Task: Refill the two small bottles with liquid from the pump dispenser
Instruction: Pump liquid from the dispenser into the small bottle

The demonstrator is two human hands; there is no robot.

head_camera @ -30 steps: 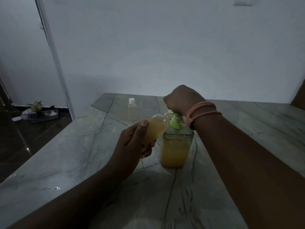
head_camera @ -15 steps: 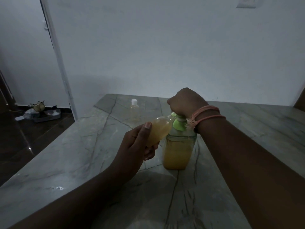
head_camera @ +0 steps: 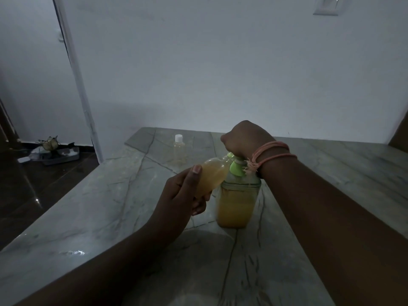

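A clear pump dispenser (head_camera: 237, 204) with a green pump head and orange-yellow liquid stands on the marble table (head_camera: 106, 208). My right hand (head_camera: 246, 138), with pink cords round the wrist, sits curled on top of the pump head. My left hand (head_camera: 185, 193) grips a small bottle (head_camera: 213, 174) of yellowish liquid, tilted with its mouth up against the green spout. A second small bottle (head_camera: 179, 151) with a white cap stands upright farther back on the table, apart from both hands.
A white wall rises right behind the table's far edge. To the left the table ends above a dark floor, where a low tray with small items (head_camera: 56, 151) lies by a white door frame (head_camera: 77, 80).
The view shifted slightly. Both hands, the tilted bottle and the dispenser keep the same arrangement; my right hand stays on the pump head.
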